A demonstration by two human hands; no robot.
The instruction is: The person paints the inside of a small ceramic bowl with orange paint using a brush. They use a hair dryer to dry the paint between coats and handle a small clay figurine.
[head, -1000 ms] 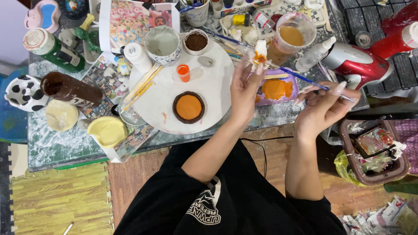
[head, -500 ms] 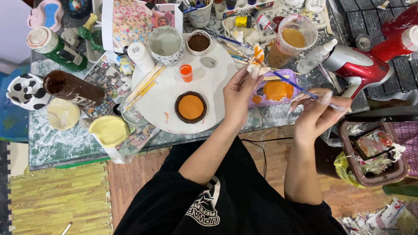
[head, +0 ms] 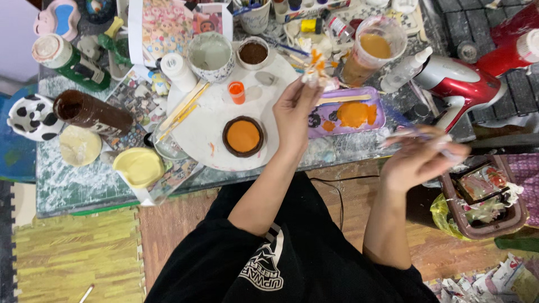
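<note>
The person's left hand (head: 293,106) is holding up a small white figure with orange tips (head: 316,70) over the messy table. The fingers are pinching it tight near its bottom. The right hand (head: 420,160) is hanging off to the side, past the table edge, with its fingers curled around a thin paintbrush (head: 418,136). That hand is blurry, so I cannot tell how firmly it is gripping.

To paint well here, I think the left hand should be keeping the little figure still and turning it slowly, and the brush should be touching it softly so the orange is not smearing.

A small brown round dish (head: 243,136) is sitting on the big white round plate (head: 208,126), full of orange paint. A purple flat tray (head: 359,115) just beside the left hand is holding a blob of orange too. A clear plastic cup (head: 371,49) behind it is holding muddy brown water. A white bowl (head: 210,56) has grey stuff inside, and a little cup (head: 253,53) next to it has dark brown paint.
</note>
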